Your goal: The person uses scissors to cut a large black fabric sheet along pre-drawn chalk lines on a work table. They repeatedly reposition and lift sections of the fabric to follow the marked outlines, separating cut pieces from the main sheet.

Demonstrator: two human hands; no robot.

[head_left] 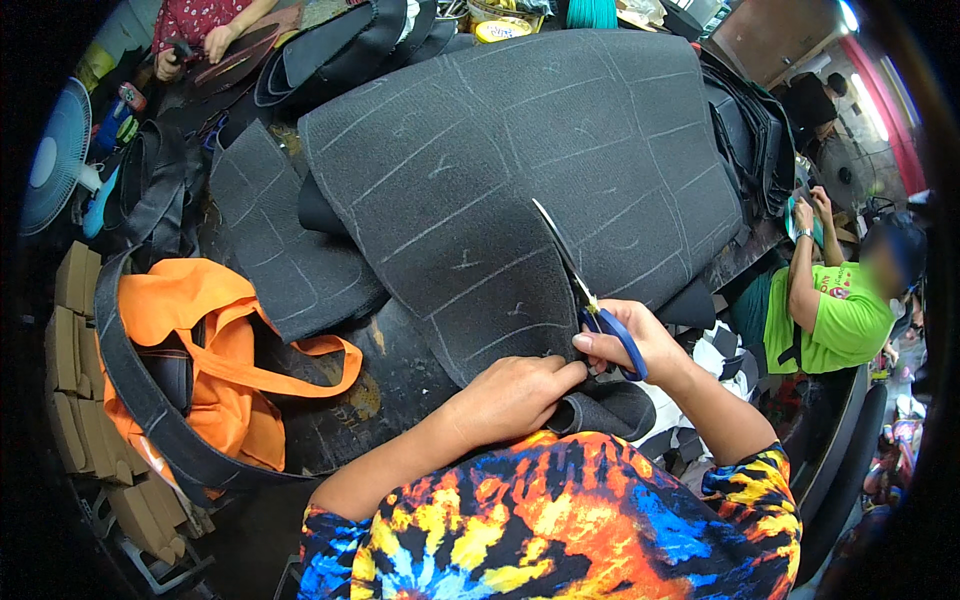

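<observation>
A large sheet of dark grey fabric (620,150), marked with pale chalk lines and shapes, spreads across the table and hangs toward me. My right hand (645,340) grips scissors (597,308) with blue handles. Their blades are parted and point away from me, set at a cut in the sheet. On the near edge of the fabric, just left of the scissors, my left hand (525,390) is closed, its fingertips partly hidden. A rolled-over piece of the dark fabric (605,410) lies below both hands, against my body.
An orange bag (230,370) with a strap lies at the left, near small cardboard boxes (85,380) and a blue fan (60,160). Another chalk-marked piece (290,240) lies beside the sheet. Stacked black pieces (745,130) stand far right. Two people work nearby, one in a green shirt (835,315).
</observation>
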